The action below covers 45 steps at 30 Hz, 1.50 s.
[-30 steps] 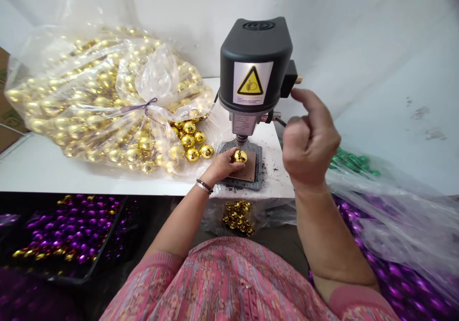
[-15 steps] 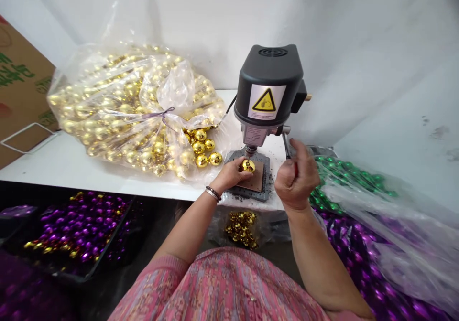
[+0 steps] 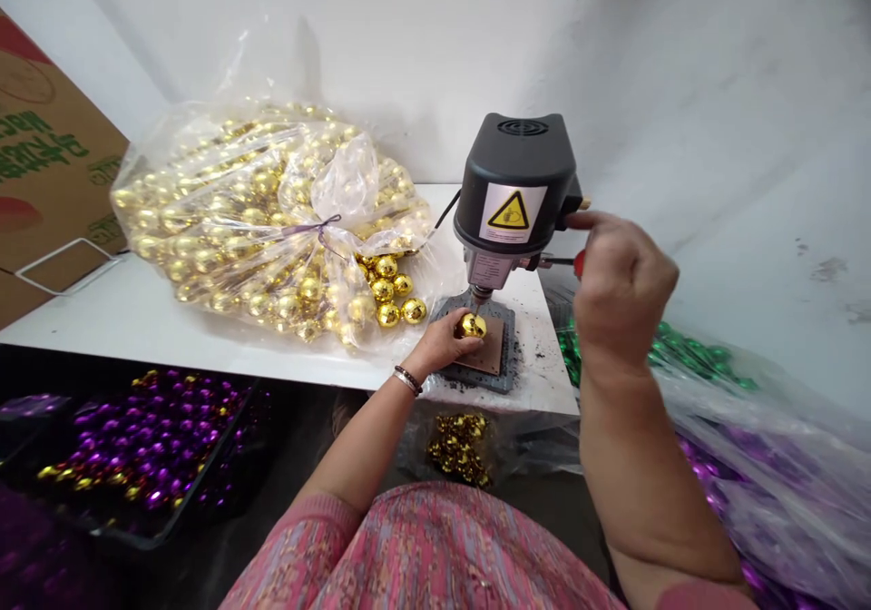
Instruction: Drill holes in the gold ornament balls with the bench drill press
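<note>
My left hand (image 3: 442,345) is closed around a shiny gold ball (image 3: 473,325), thumb and fingers at its sides. The ball sits over the wooden pad on the base (image 3: 507,367) of a small black bench drill press (image 3: 518,170), directly below its chuck (image 3: 480,294). Whether the bit touches the ball is hard to see. My right hand (image 3: 622,283) is wrapped round the red-ended feed lever (image 3: 562,261) at the machine's right side. One finger stretches toward the side of the motor housing, near a small brass-coloured part.
A tied clear bag of gold balls (image 3: 231,220) fills the left of the white table (image 3: 327,369), with loose gold balls (image 3: 401,297) beside it. Below are a tray of purple and gold balls (image 3: 142,428) and more gold balls (image 3: 459,447). Bagged green balls (image 3: 700,356) lie right.
My right hand has swung the feed lever up and outward to the right. My left hand still holds the gold ball under the chuck. The view has shifted slightly.
</note>
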### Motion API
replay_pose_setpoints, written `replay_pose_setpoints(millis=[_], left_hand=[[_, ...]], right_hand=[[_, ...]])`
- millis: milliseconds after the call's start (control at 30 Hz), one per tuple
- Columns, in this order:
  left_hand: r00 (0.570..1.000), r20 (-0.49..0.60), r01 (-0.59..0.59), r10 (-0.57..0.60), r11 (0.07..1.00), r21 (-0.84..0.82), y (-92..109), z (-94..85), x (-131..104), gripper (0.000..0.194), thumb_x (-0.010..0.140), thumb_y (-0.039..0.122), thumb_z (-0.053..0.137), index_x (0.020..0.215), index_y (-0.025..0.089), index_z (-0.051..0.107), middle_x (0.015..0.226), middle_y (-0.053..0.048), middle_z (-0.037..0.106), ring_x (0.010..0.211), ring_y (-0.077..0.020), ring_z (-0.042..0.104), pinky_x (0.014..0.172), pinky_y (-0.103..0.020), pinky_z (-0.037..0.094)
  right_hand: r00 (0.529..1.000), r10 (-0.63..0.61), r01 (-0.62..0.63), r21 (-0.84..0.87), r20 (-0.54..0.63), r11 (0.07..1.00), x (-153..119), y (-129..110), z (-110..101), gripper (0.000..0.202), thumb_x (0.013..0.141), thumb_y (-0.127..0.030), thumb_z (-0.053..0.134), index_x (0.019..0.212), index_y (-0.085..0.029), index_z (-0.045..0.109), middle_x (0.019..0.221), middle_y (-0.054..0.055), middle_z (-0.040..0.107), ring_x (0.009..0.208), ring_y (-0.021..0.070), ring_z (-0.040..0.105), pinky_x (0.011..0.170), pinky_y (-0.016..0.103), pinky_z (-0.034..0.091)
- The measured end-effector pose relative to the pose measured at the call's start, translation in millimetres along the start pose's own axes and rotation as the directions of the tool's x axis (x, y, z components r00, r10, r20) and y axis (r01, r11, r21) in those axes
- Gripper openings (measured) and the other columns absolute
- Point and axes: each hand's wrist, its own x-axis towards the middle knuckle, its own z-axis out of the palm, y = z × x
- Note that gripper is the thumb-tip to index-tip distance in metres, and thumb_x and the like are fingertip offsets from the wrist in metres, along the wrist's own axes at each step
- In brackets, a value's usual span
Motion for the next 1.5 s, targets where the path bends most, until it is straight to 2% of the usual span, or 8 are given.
replay_pose_setpoints(millis=[233,300,467,733,833,967,1100,1500], left_hand=[[0.977,0.210,0.018,0.029,0.976,-0.215,-9.1,-27.5,-24.4,0.063,0.072,0.038,0.078,0.130,0.016,0.063,0.116,-0.011,0.070,0.089,-0.0186,0.065,0.079,-0.032,0.052],[0.995,0.103,0.037,-0.016,0.979,-0.202,-12.4,-40.4,-25.0,0.058,0.081,0.041,0.071,0.132,0.016,0.061,0.122,-0.014,0.069,0.091,-0.0196,0.066,0.079,-0.033,0.053],[0.923,-0.381,0.155,-0.047,0.954,0.257,-19.6,-63.3,-1.8,0.037,0.093,0.023,0.052,0.128,0.015,0.062,0.130,-0.017,0.065,0.125,-0.0264,0.058,0.104,-0.036,0.044],[0.964,-0.167,0.263,-0.206,0.667,0.697,-17.0,-62.0,12.9,0.040,0.084,0.024,0.062,0.123,0.014,0.058,0.118,-0.021,0.068,0.107,-0.0300,0.067,0.086,-0.036,0.049],[0.957,-0.221,0.285,-0.186,0.737,0.613,-10.9,-65.3,1.6,0.040,0.080,0.025,0.066,0.118,0.015,0.058,0.109,-0.018,0.070,0.102,-0.0299,0.068,0.082,-0.036,0.049],[0.966,-0.183,0.192,-0.184,0.981,0.026,-1.6,-68.3,-12.5,0.045,0.079,0.033,0.068,0.119,0.017,0.053,0.104,-0.009,0.069,0.090,-0.0199,0.065,0.072,-0.028,0.048],[0.974,0.013,0.213,-0.227,0.889,-0.404,2.2,-58.3,-12.6,0.041,0.080,0.029,0.067,0.115,0.016,0.052,0.096,-0.006,0.067,0.077,-0.0119,0.062,0.065,-0.023,0.046],[0.993,0.058,0.099,-0.101,0.995,0.029,8.0,-23.5,5.0,0.044,0.082,0.041,0.066,0.120,0.018,0.066,0.095,-0.003,0.071,0.077,-0.0152,0.061,0.069,-0.026,0.047]], right_hand=[[0.995,0.095,-0.097,0.100,0.026,0.990,21.2,-10.1,4.2,0.038,0.085,-0.032,0.043,0.084,-0.016,0.077,0.055,-0.003,0.042,0.056,0.0063,0.041,0.061,0.026,0.042],[0.997,0.082,-0.083,0.110,0.016,0.990,17.9,-6.3,4.9,0.037,0.085,-0.031,0.043,0.084,-0.015,0.077,0.056,-0.003,0.043,0.056,0.0061,0.041,0.061,0.026,0.042],[0.997,0.080,-0.081,0.110,0.010,0.991,15.8,-2.8,5.3,0.037,0.086,-0.033,0.044,0.083,-0.016,0.076,0.058,-0.002,0.049,0.056,0.0068,0.042,0.059,0.026,0.040],[0.996,0.088,-0.089,0.072,0.021,0.993,10.8,-5.0,2.2,0.038,0.086,-0.037,0.043,0.080,-0.017,0.076,0.055,-0.002,0.043,0.056,0.0076,0.041,0.059,0.028,0.036],[0.997,0.079,-0.080,0.065,0.024,0.995,9.9,-5.6,0.9,0.039,0.086,-0.037,0.043,0.079,-0.017,0.075,0.055,-0.002,0.043,0.055,0.0074,0.041,0.058,0.027,0.034],[0.999,0.040,-0.041,0.085,0.015,0.996,10.0,-5.6,1.5,0.037,0.087,-0.034,0.043,0.078,-0.016,0.074,0.054,-0.003,0.043,0.055,0.0071,0.041,0.057,0.026,0.034],[1.000,0.009,-0.011,0.106,0.018,0.994,11.0,-4.0,2.8,0.037,0.089,-0.033,0.040,0.077,-0.017,0.071,0.057,-0.003,0.045,0.056,0.0069,0.040,0.057,0.024,0.036],[0.998,-0.030,0.021,0.166,0.050,0.986,11.7,-0.6,0.8,0.037,0.090,-0.033,0.042,0.076,-0.014,0.070,0.064,-0.003,0.058,0.058,0.0036,0.047,0.061,0.021,0.039]])
